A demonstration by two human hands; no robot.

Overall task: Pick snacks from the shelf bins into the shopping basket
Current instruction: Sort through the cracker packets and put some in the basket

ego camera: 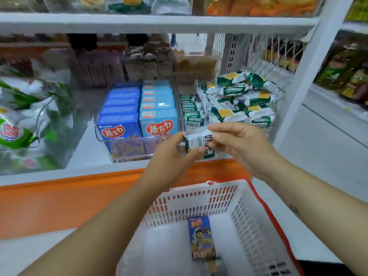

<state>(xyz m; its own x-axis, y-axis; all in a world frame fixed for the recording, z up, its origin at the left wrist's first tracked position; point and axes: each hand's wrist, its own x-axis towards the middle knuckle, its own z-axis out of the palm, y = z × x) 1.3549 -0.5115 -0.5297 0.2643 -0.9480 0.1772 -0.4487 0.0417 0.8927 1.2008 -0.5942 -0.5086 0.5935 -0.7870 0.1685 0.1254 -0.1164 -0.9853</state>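
Open air lies between the two hands and the white shopping basket directly below them. The basket's far rim sits just under the wrists, and its red handle runs down beneath the right forearm. Just beyond the knuckles is the white shelf lip with its orange front strip. To the right of the right hand a white upright post closes off the shelf, with pale aisle floor past it. An upper shelf board spans well above both hands.

Beyond the left hand stands a clear bin packed with dark-blue and light-blue boxes in two rows. Beyond the right hand is a loose heap of green-and-white packets. Far off to the left of the left hand are large white-and-green bags.

The snack packet is held between the hands above the shelf edge. The left hand pinches its left end and the right hand's fingertips pinch its top right. It is a small white wrapper with dark green ends and green lettering, tilted slightly. In the basket below lies one dark-blue box showing a cartoon figure.
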